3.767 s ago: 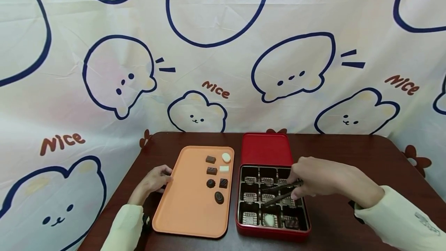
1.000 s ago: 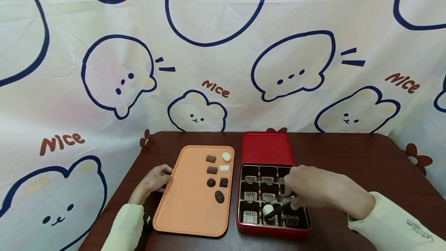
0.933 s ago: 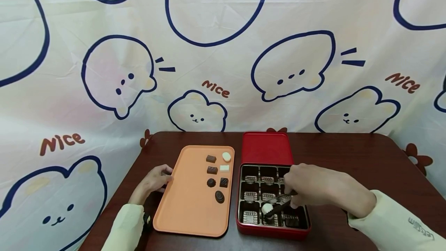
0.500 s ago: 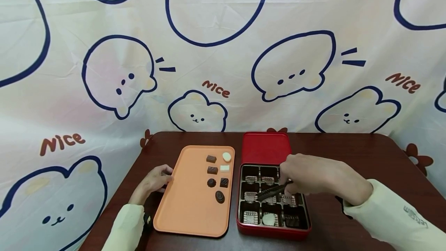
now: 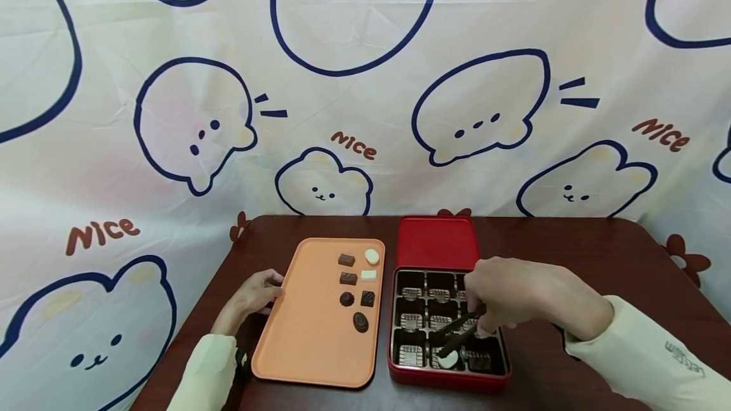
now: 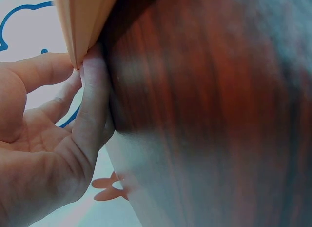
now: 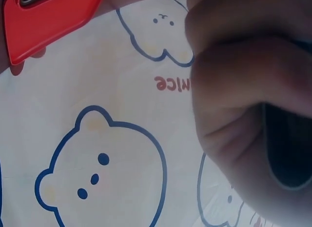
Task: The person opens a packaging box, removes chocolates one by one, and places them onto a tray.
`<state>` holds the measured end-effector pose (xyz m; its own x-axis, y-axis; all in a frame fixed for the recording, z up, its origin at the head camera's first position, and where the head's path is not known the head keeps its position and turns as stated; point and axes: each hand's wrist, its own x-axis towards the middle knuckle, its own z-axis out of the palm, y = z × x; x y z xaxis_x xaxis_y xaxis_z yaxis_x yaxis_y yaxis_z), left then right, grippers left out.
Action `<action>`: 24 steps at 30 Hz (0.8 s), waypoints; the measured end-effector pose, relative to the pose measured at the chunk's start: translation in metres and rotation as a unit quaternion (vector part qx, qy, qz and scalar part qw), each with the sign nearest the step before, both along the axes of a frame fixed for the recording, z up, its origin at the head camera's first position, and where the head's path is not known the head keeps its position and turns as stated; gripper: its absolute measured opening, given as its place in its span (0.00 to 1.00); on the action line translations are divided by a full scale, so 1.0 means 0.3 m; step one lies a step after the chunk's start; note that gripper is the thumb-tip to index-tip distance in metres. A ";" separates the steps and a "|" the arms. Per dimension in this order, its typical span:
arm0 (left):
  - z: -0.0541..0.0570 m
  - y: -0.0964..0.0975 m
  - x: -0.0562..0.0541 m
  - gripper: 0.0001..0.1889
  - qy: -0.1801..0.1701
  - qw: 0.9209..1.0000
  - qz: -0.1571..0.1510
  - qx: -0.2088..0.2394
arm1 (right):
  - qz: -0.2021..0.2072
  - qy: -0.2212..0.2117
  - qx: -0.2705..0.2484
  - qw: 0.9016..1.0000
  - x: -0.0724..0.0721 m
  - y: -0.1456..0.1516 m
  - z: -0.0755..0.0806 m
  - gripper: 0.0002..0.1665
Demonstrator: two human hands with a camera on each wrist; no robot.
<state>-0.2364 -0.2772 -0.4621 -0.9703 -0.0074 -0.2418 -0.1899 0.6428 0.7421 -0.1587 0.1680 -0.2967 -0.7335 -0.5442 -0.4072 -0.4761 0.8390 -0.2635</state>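
Observation:
My right hand holds dark tongs over the red tin, their arms spread apart. One tip reaches a white chocolate in the front middle compartment; whether the tips grip it I cannot tell. A dark chocolate lies in the front right compartment. At the orange tray's left edge is my left hand. The left wrist view shows thumb and fingers pinching that edge. In the right wrist view the curled right hand hides most of the tongs.
Several chocolates, among them a dark oval one and a white oval one, lie along the tray's right side. A red lid lies behind the tin on the brown table. Behind hangs a printed cloth.
About a second ago the tongs had the white chocolate raised on its side; they then lifted off, tips together. Now they are lowered with arms apart, and the piece sits farther right. Left hand unmoved.

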 end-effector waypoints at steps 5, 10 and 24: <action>-0.005 -0.001 0.001 0.11 0.001 1.000 0.001 0.001 | 0.000 0.010 0.029 1.000 0.001 -0.011 -0.029 0.10; -0.004 0.000 0.000 0.11 0.000 1.000 0.002 0.004 | 0.032 0.059 0.062 0.996 0.002 -0.028 -0.066 0.12; -0.005 -0.001 -0.001 0.11 -0.001 1.000 0.002 0.007 | 0.060 0.126 0.127 0.982 0.023 -0.068 -0.125 0.22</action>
<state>-0.2366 -0.2775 -0.4635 -0.9698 -0.0082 -0.2436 -0.1939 0.6313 0.7509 -0.1518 0.1476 -0.3340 -0.7648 -0.5376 -0.3552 -0.5994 0.7958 0.0860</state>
